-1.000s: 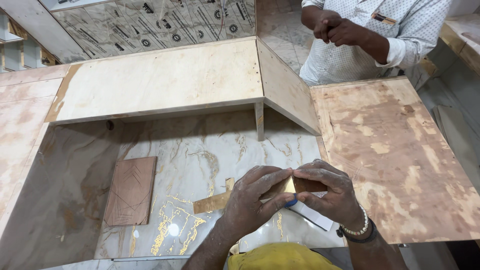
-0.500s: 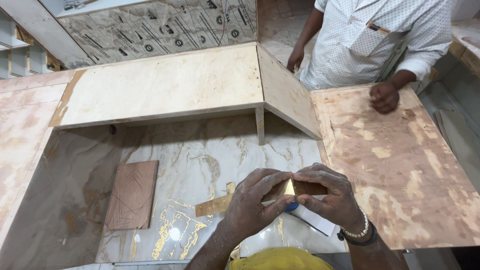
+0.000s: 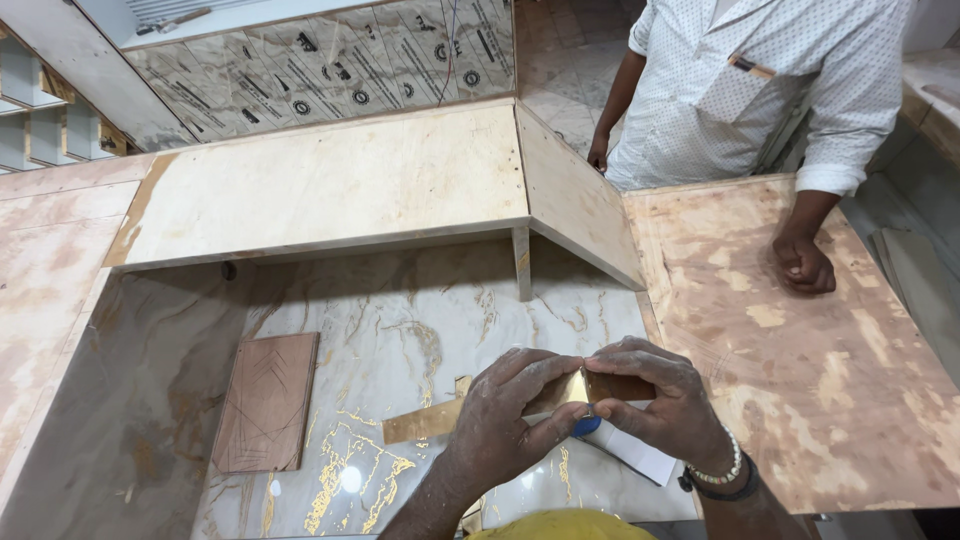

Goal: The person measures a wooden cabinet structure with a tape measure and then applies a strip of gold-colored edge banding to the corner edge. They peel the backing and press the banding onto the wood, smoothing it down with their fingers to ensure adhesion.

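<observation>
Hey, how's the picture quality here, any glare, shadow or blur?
Head view: sharp overall; a bright glare spot on the glossy gold-veined marble surface; the pale plywood shelf casts a dark shadow beneath it; left hand and right hand evenly lit, unblurred.

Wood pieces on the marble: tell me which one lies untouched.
The flat reddish-brown panel with scratched lines, left of both hands; the gold strip runs into the left hand.

Both forearms rise from the bottom edge and meet at centre; the left hand [image 3: 510,415] lies palm down, fingers [image 3: 545,375] curled and pinching towards the right; the right hand [image 3: 665,405] mirrors it, fingertips touching the left's, knuckles up; a beaded band and a dark band circle the right wrist.
</observation>
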